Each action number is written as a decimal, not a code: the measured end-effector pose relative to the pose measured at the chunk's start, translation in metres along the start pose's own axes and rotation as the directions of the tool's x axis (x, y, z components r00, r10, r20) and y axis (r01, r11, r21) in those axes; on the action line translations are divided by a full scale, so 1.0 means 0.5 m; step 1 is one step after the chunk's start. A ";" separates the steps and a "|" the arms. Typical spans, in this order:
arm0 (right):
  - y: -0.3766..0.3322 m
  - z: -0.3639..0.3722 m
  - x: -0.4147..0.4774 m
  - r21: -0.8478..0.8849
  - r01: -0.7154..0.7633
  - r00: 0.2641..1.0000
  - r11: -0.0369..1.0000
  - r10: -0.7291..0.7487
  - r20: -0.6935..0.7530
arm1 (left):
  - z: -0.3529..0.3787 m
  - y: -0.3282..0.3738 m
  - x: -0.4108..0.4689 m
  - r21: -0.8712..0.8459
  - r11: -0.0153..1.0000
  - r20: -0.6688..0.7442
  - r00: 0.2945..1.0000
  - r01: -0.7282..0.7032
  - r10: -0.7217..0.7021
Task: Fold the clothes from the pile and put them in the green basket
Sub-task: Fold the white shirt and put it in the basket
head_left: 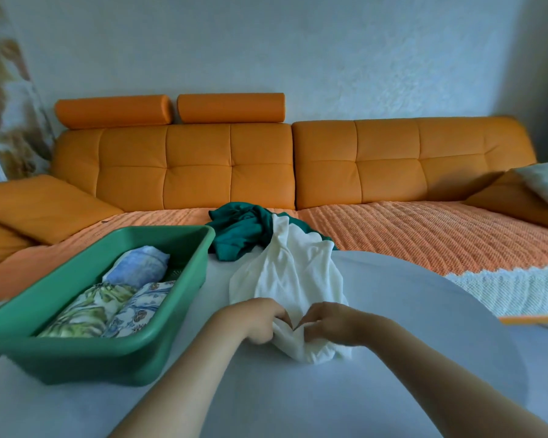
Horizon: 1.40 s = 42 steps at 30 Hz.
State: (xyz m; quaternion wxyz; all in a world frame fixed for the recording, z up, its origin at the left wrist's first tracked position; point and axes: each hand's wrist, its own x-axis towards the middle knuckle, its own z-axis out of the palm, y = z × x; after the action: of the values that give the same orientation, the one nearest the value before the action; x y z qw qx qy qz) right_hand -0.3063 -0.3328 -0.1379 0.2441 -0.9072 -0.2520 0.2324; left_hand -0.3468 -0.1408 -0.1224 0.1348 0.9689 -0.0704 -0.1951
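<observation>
Both hands pinch the near end of the white garment point(287, 273), each grip closed on a bunch of cloth: the left hand point(260, 317) and the right hand point(329, 320) sit just beside each other, fingertips almost meeting, a little below the centre of the frame. The garment lies on the white table point(408, 327), its long axis running from the hands up the frame. Its narrow far end points toward the orange sofa point(203, 165) and overlaps a crumpled teal garment point(238, 229) at the table's far edge. At lower left the green basket point(76, 358) sits on the table, angled from lower left to upper right, holding three folded pieces point(140, 263).
</observation>
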 end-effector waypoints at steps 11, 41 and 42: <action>0.029 -0.027 0.039 -0.309 0.032 0.961 0.951 -0.115 -0.252 | -0.039 -0.024 -0.011 -0.386 0.922 -0.152 0.987 -0.015 -0.048; -0.031 -0.004 0.040 -0.336 -0.014 0.923 0.942 -0.117 -0.367 | -0.032 -0.063 -0.065 0.155 0.805 -0.506 0.746 0.572 -0.433; -0.036 -0.002 0.032 -0.293 0.006 0.950 0.956 -0.097 -0.298 | -0.034 -0.059 -0.066 0.104 0.828 -0.561 0.720 0.550 -0.408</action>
State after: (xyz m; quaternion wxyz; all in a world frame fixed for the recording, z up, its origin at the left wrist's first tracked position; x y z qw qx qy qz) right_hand -0.2998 -0.3103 -0.1320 0.1514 -0.9511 -0.2659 0.0418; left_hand -0.3678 -0.1023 -0.1039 -0.0371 0.9779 0.1985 0.0548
